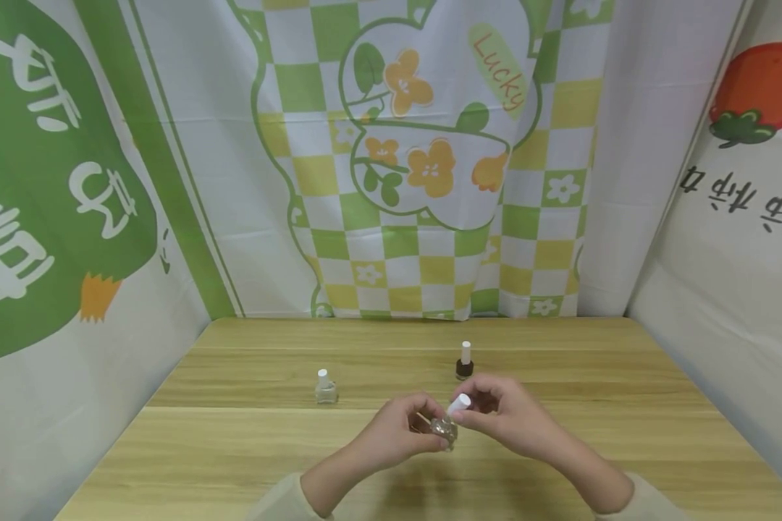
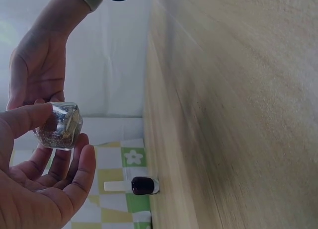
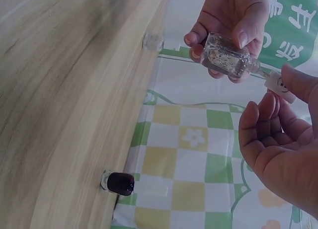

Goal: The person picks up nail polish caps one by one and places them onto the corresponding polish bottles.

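Note:
My left hand (image 1: 397, 430) holds a small clear glass nail polish bottle (image 3: 226, 55) with glittery contents, tilted above the table, thumb on one side and fingers on the other. The white cap (image 3: 279, 86) is pinched between the thumb and fingers of my right hand (image 1: 511, 414). A thin brush stem (image 3: 263, 72) shows between the cap and the bottle's neck, so the cap stands a little apart from the glass. In the left wrist view, the bottle's base (image 2: 62, 125) faces the camera and hides the cap.
A dark nail polish bottle (image 1: 465, 367) with a white cap stands upright beyond my right hand. Farther left stands a clear bottle (image 1: 326, 391), also white-capped. The wooden table (image 1: 234, 449) meets a patterned curtain (image 1: 391, 253) at its back edge, with printed cloths at both sides.

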`<action>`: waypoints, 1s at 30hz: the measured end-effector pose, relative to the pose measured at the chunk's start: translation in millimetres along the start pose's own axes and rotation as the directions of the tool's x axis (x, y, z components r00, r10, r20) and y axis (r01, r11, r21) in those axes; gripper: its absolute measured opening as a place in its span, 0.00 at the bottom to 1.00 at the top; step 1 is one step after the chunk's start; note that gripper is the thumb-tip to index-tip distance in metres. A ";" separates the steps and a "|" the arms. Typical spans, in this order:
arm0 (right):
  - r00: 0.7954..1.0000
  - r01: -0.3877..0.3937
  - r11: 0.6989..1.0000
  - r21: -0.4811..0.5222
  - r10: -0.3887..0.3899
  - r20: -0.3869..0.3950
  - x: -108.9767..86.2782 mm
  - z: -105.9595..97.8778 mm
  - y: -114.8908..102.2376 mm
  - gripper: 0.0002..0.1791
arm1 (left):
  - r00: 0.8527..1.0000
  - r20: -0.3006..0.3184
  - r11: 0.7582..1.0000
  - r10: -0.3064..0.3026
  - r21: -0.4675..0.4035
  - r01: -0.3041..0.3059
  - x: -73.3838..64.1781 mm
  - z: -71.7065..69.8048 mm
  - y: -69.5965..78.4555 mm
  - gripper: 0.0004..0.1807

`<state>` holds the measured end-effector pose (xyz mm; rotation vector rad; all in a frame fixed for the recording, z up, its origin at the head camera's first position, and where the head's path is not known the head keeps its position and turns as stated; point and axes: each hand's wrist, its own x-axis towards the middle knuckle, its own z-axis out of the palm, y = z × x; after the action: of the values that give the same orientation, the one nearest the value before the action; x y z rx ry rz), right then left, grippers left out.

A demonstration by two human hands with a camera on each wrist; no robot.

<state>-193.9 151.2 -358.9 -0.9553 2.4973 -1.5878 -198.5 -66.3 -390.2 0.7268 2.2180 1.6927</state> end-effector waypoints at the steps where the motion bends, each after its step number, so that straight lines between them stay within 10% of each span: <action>1: 1.000 0.004 1.000 -0.005 -0.004 -0.001 0.2 0.7 0.6 0.08 | 1.000 -0.001 1.000 0.000 0.000 0.000 0.2 0.2 0.0 0.12; 30: 0.998 -0.008 1.000 -0.007 0.007 -0.069 2.9 18.8 13.3 0.07 | 1.000 -0.013 0.999 0.014 -0.035 -0.015 -1.0 1.0 -0.6 0.11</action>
<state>-196.2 138.3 -378.1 -0.9060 2.5497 -1.6388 -197.4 -66.1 -391.1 0.7269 2.1910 1.7439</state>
